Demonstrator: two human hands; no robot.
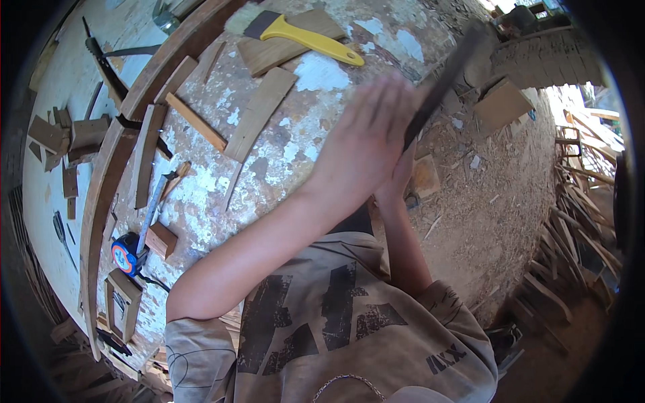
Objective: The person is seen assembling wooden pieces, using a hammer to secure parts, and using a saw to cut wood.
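Observation:
My left hand (pixel 366 144) is raised over the workbench (pixel 295 151), blurred, its fingers stretched flat against a long dark bar-shaped tool (pixel 443 77). The tool slants up to the right from between my two hands. My right hand (pixel 402 176) sits just behind and under the left one, mostly hidden by it, at the tool's lower end. Both palms press together around that end. A small wooden block (pixel 425 176) lies on the bench just right of my hands.
A yellow-handled brush (pixel 306 35) rests on a board at the top. Wooden strips (pixel 259 114), a long curved rail (pixel 111 174), a blue and orange tape measure (pixel 126 254) and a hand saw (pixel 101 64) lie to the left. Sawdust (pixel 484 195) covers the right side.

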